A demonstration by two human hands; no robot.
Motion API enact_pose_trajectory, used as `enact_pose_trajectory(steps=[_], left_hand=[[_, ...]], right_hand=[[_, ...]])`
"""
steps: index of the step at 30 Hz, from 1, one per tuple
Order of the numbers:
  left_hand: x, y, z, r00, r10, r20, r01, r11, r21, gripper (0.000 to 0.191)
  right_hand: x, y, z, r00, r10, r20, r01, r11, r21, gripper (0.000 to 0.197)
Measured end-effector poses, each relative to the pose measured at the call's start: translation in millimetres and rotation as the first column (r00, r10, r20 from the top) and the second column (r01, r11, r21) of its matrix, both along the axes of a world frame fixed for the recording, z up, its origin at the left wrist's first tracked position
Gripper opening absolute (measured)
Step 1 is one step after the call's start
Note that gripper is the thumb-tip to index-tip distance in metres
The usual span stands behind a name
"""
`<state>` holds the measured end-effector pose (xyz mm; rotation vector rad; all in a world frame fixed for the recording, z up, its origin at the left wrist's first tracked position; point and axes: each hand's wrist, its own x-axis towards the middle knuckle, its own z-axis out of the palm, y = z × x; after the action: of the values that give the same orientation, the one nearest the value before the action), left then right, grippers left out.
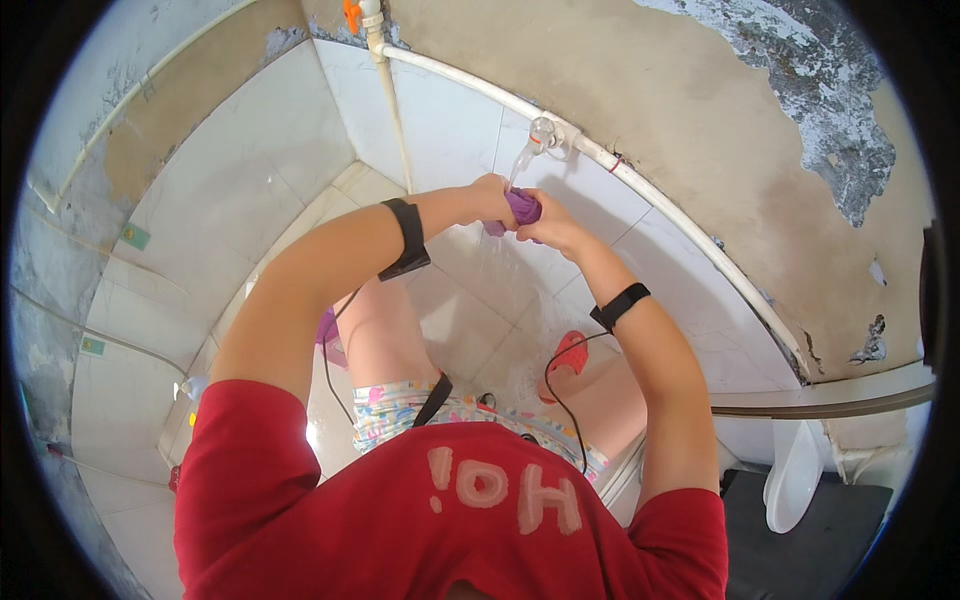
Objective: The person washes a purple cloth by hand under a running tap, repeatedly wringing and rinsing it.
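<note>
Both of my hands grip a bunched purple cloth (pixel 524 207) beneath a running faucet (pixel 542 132) on the wall. My left hand (pixel 492 201) holds the cloth from the left, close to the stream of water. From the right, my right hand (pixel 552 220) closes around the same cloth. Water falls past the hands toward the tiled floor. Parts of the cloth are hidden inside the fingers.
A white pipe (pixel 675 196) runs along the wall behind the faucet, with an orange-handled valve (pixel 352 15) at the upper left. Below are a red clog (pixel 571 352) on a foot and a purple item (pixel 327 328) beside my left leg. Cables hang from both forearm straps.
</note>
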<state>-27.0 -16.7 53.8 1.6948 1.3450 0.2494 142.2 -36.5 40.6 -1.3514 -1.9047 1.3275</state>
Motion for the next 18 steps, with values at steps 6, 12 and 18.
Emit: enact_pose_trajectory(steps=[6,12,18], left_hand=[[6,-8,9,0.865,0.264,0.426,-0.228,0.964,-0.135,0.046],[-2,-13,5,0.889,0.210,0.407,-0.309,0.931,0.195,0.038],[4,-12,-4,0.822,0.275,0.498,-0.372,0.922,0.105,0.029]], right_hand=[[11,4,-13,0.952,-0.209,-0.223,0.180,0.973,-0.144,0.056],[-15,-21,11,0.915,-0.292,-0.278,0.350,0.918,0.188,0.047],[-14,4,-25,0.849,-0.380,-0.368,0.384,0.921,-0.067,0.040]])
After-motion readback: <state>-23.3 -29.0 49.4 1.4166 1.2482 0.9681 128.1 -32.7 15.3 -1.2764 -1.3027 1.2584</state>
